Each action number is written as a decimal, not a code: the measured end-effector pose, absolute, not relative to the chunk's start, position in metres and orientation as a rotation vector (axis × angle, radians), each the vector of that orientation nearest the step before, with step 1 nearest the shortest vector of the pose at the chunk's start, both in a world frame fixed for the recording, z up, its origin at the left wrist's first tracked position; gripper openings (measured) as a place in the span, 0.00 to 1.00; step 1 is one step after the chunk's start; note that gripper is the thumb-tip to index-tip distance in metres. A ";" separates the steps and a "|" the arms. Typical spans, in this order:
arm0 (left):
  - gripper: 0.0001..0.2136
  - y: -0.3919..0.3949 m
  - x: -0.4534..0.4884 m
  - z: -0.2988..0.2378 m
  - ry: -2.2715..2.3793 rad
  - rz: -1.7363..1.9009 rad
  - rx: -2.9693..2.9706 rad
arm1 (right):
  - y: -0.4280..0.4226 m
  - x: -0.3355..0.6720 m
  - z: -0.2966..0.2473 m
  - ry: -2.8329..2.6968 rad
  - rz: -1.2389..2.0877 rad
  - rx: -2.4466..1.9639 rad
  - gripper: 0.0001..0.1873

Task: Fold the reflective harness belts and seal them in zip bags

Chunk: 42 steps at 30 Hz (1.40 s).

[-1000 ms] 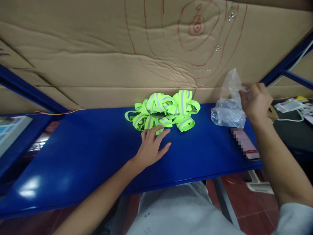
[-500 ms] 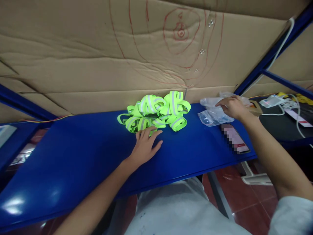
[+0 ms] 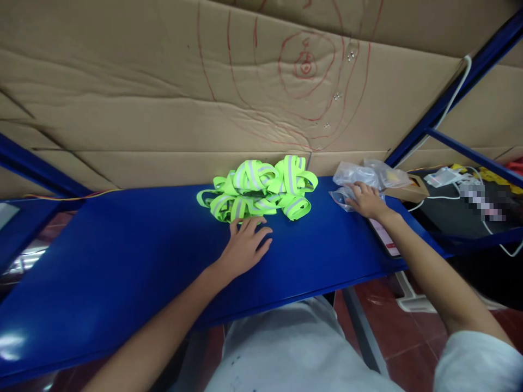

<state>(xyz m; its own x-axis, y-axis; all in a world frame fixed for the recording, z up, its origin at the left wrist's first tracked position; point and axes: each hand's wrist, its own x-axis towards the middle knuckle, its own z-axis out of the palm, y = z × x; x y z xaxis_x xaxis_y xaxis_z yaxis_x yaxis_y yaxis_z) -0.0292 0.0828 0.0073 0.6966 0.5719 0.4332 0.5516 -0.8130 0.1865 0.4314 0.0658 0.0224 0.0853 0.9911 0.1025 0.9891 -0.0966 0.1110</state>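
Several straps lie at twelve o'clock from the wide-spread left hand, bags at the straps' three o'clock, under the right hand, its grip unclear.

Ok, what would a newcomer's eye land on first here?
Probably the neon straps, heaped toward the back of the blue table, at the fingertips of the left hand. Next, the red rings drawn on the cardboard behind them. Then the clear bags to the right, under the right hand.
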 end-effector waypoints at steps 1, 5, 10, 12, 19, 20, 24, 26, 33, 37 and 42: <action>0.11 0.083 -0.030 0.007 0.948 0.748 2.852 | 0.072 0.434 0.024 2.078 0.261 2.324 0.34; 0.11 0.083 -0.031 0.008 0.959 0.745 2.849 | 0.099 0.436 0.023 1.991 0.261 2.373 0.32; 0.11 0.083 -0.031 0.010 0.978 0.753 2.858 | 0.116 0.434 0.029 1.892 0.096 2.383 0.30; 0.11 0.082 -0.031 0.011 0.974 0.753 2.861 | 0.111 0.429 0.036 1.858 0.059 2.389 0.32; 0.12 0.081 -0.028 0.009 0.991 0.727 2.838 | 0.051 0.330 0.047 2.142 0.569 2.598 0.40; 0.13 0.082 -0.028 0.007 1.005 0.710 2.827 | 0.045 0.309 0.047 2.311 0.548 2.527 0.38; 0.23 0.085 -0.025 -0.003 0.831 0.568 2.860 | 0.037 0.240 0.037 2.990 0.332 1.830 0.26; 0.26 0.086 -0.024 -0.006 0.657 0.490 2.903 | 0.042 0.222 0.023 3.182 0.198 1.416 0.21; 0.19 0.087 -0.023 -0.004 0.639 0.392 2.899 | 0.060 0.219 -0.006 3.260 -0.326 1.357 0.16; 0.19 0.089 -0.023 -0.004 0.630 0.401 2.913 | 0.056 0.221 -0.002 3.233 -0.233 1.352 0.16; 0.18 0.089 -0.023 -0.007 0.622 0.362 2.928 | 0.052 0.220 -0.001 3.202 -0.256 1.365 0.18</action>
